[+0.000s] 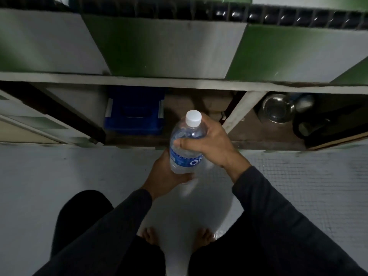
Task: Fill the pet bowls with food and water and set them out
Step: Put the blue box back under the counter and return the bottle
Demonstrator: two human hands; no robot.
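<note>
A clear plastic water bottle [184, 150] with a white cap and a blue label stands upright in front of me, above the floor. My right hand [207, 144] grips its shoulder just under the cap. My left hand [165, 176] holds it around the lower part, below the label. A steel bowl [277, 109] sits in the open cupboard compartment at the right, under the counter. Its inside cannot be made out in the dim light.
A blue plastic crate [134, 112] stands in the middle cupboard compartment, with brown boxes [209, 104] beside it. A dark object [326, 120] lies right of the bowl. The green-and-white counter [159, 48] runs above. My bare feet stand on the pale tiled floor [59, 172].
</note>
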